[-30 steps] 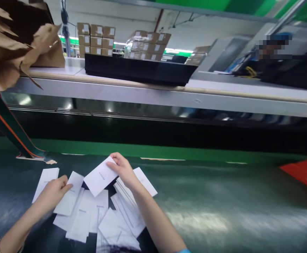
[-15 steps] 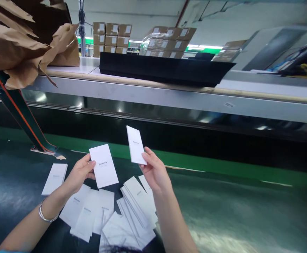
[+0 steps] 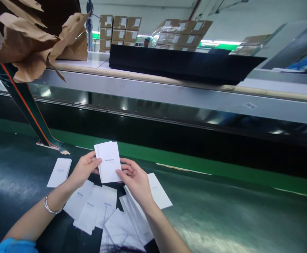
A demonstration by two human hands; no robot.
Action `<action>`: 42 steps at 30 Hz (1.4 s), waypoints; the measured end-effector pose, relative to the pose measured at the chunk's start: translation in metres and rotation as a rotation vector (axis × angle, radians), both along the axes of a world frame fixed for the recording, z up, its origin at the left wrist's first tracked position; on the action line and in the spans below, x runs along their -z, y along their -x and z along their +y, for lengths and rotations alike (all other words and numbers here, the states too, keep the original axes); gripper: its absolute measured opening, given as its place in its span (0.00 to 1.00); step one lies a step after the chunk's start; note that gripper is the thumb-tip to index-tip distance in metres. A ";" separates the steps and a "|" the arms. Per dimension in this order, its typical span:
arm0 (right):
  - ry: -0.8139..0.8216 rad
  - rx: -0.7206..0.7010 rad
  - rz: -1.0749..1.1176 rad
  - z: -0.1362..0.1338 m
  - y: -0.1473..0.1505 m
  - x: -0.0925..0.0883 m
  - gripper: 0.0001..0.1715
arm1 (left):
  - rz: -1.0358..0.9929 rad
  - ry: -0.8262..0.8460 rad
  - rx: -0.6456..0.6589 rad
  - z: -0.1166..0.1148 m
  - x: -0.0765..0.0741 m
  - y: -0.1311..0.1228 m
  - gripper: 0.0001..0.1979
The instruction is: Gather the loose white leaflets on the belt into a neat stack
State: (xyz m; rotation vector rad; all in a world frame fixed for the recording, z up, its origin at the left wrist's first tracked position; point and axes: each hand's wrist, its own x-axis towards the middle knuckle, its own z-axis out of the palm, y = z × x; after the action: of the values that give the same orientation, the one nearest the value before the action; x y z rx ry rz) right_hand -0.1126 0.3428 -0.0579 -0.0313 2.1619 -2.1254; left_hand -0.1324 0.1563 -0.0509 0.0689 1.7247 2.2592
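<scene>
Both my hands hold a small stack of white printed cards (image 3: 108,161) upright above the dark green belt (image 3: 222,214). My left hand (image 3: 85,168) pinches the stack's left edge, thumb on its face. My right hand (image 3: 134,179) grips its lower right corner. Below my hands, several more white cards (image 3: 98,209) lie scattered and overlapping on the belt. One card (image 3: 59,167) lies apart at the left, and another (image 3: 158,191) sticks out right of my right wrist.
A grey shelf (image 3: 169,93) runs across above the belt, carrying a long black tray (image 3: 182,63). Crumpled brown paper (image 3: 32,45) hangs at the upper left. Stacked cardboard boxes (image 3: 119,31) stand far behind. A slanted dark strut (image 3: 29,112) meets the belt at the left.
Each hand lifted a card off the pile, one in each hand half a second ago. Now the two cards are brought together into one stack held by both hands.
</scene>
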 end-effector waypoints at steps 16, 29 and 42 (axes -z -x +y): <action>-1.218 -0.677 0.110 -0.079 0.014 0.027 0.37 | -0.057 -0.612 -0.514 -0.057 -0.044 0.018 0.16; -0.301 -0.421 -0.141 -0.043 0.040 0.007 0.14 | -0.250 -0.251 -0.318 -0.058 -0.021 0.022 0.14; -0.170 -0.102 0.008 -0.031 0.039 -0.020 0.16 | -0.390 -0.328 0.437 -0.018 0.008 0.005 0.26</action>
State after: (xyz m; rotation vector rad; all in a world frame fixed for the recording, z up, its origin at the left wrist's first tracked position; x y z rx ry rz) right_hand -0.1514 0.3122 -0.0374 -0.1323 2.2846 -1.8855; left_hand -0.1371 0.1380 -0.0589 0.0621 1.0189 2.0334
